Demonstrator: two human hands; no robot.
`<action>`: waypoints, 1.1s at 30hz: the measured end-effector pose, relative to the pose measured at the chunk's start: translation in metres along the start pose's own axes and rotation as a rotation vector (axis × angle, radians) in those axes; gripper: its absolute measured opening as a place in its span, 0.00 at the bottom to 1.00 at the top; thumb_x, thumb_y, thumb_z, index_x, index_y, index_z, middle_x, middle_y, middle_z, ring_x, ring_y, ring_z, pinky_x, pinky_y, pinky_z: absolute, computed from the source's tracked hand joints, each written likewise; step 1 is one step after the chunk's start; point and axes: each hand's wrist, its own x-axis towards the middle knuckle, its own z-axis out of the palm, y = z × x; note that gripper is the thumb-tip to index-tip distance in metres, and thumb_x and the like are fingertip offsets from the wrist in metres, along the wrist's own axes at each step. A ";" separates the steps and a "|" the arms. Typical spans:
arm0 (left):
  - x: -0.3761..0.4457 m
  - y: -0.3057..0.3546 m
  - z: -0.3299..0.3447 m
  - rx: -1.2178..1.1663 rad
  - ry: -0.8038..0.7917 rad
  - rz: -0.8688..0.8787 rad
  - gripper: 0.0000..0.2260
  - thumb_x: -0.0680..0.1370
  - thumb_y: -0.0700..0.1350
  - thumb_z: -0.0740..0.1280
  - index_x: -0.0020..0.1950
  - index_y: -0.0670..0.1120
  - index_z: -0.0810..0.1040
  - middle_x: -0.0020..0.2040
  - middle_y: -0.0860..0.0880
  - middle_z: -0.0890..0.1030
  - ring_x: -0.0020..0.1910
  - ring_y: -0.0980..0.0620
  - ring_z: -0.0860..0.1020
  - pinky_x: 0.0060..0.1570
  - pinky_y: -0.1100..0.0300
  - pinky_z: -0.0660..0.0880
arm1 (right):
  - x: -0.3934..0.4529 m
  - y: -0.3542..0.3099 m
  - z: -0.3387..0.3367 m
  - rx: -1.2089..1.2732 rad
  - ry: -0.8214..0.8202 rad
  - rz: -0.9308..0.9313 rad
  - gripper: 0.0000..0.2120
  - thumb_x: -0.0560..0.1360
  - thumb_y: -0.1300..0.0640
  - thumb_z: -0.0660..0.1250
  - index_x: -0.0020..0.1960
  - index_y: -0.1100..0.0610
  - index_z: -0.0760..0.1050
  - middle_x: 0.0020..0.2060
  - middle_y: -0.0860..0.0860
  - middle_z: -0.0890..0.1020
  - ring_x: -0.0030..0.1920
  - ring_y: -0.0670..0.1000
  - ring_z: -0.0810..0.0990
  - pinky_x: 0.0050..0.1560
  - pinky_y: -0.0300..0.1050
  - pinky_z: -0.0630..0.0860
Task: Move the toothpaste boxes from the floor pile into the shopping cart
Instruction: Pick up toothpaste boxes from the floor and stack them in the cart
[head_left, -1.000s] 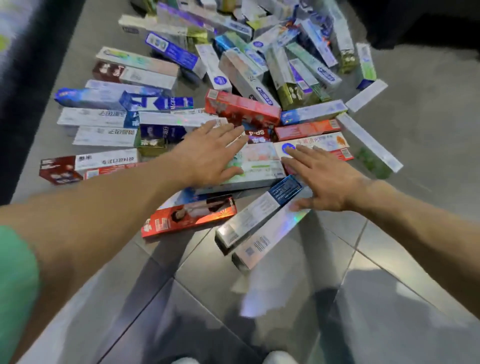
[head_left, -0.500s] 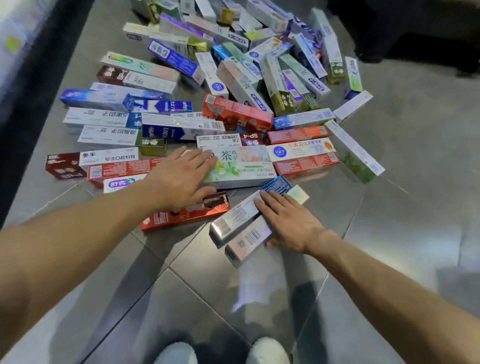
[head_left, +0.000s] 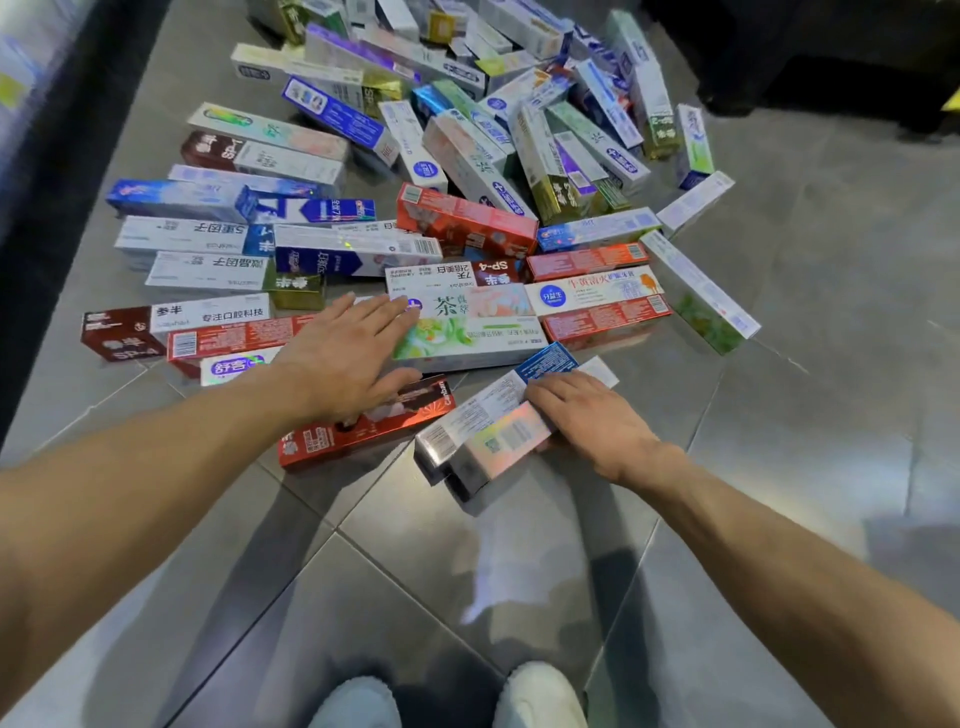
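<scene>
A wide pile of toothpaste boxes (head_left: 467, 228) covers the grey tiled floor ahead of me. My left hand (head_left: 343, 358) hovers flat with fingers spread over a red box (head_left: 363, 426) and the edge of a white-green tea box (head_left: 467, 332), holding nothing. My right hand (head_left: 587, 415) rests on the two nearest boxes, a silver box with a blue end (head_left: 478, 410) and a holographic silver box (head_left: 498, 447). Its fingers curl across them and the thumb tucks against the holographic box's near side. No shopping cart is in view.
My two white shoes (head_left: 452, 696) stand on the tiles just below the pile. A dark shelf base (head_left: 57, 156) runs along the left edge. Something dark (head_left: 831, 52) stands at the top right.
Both hands have drawn back toward me from the middle of the pile. The right hand has settled onto the two nearest boxes and closed; the left has stayed spread.
</scene>
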 end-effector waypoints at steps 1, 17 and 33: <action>0.000 0.002 0.002 -0.011 0.009 0.001 0.36 0.81 0.67 0.44 0.83 0.48 0.46 0.83 0.48 0.51 0.81 0.49 0.51 0.80 0.47 0.48 | -0.004 0.005 -0.002 0.044 0.044 0.018 0.22 0.78 0.50 0.67 0.70 0.57 0.72 0.66 0.57 0.77 0.66 0.61 0.75 0.69 0.56 0.69; 0.052 0.122 0.024 -0.338 -0.077 -0.013 0.30 0.79 0.65 0.62 0.70 0.44 0.67 0.63 0.41 0.74 0.61 0.41 0.74 0.60 0.47 0.74 | -0.035 -0.001 -0.026 1.822 0.446 0.947 0.26 0.80 0.40 0.64 0.66 0.60 0.73 0.40 0.53 0.86 0.36 0.51 0.85 0.41 0.45 0.82; 0.064 0.104 0.001 -1.412 -0.223 -0.362 0.07 0.81 0.47 0.67 0.55 0.45 0.75 0.48 0.46 0.85 0.43 0.51 0.84 0.44 0.55 0.79 | -0.032 -0.001 -0.031 2.073 0.462 0.984 0.20 0.79 0.41 0.66 0.60 0.56 0.75 0.38 0.55 0.83 0.36 0.54 0.82 0.42 0.48 0.81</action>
